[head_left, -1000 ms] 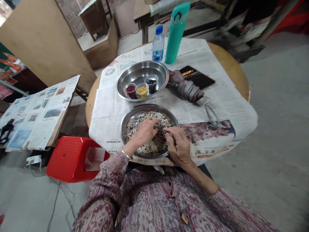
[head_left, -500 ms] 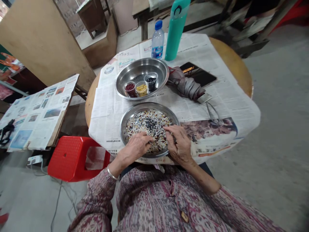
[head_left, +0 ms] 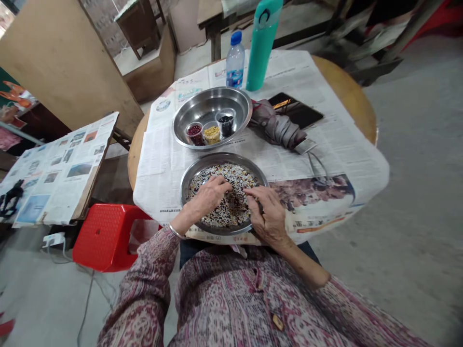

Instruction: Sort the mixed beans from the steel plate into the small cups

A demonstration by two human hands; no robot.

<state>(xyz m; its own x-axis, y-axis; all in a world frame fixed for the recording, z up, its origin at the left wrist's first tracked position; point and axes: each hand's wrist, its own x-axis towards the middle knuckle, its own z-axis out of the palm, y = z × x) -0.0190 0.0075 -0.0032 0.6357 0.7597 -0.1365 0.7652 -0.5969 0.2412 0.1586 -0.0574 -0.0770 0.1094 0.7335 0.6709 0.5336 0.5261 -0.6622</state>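
A shallow steel dish (head_left: 184, 185) near the table's front edge holds a spread of mixed grains and beans (head_left: 231, 212), white, yellow, dark red and black. Over its middle is my left hand (head_left: 211, 193), fingers bent and drawn together at the tips; whatever they pinch is hidden. My right hand (head_left: 269, 212) rests at the dish's right rim, thumb and index finger apart above the grains. Behind stands a larger steel basin (head_left: 213, 99) with three clear cups: dark red beans (head_left: 195, 134), yellow beans (head_left: 211, 134) and black beans (head_left: 226, 124).
Newspaper (head_left: 159, 168) covers the round table. A water bottle (head_left: 235, 62) and a teal flask (head_left: 262, 48) stand at the back. A folded umbrella (head_left: 280, 127) lies by a dark tablet (head_left: 300, 112) on the right. A red stool (head_left: 103, 236) is at the left.
My left hand has moved forward, from the dish's near side to over its middle. The black patch of beans there is now mostly covered or scattered. My right hand has hardly moved.
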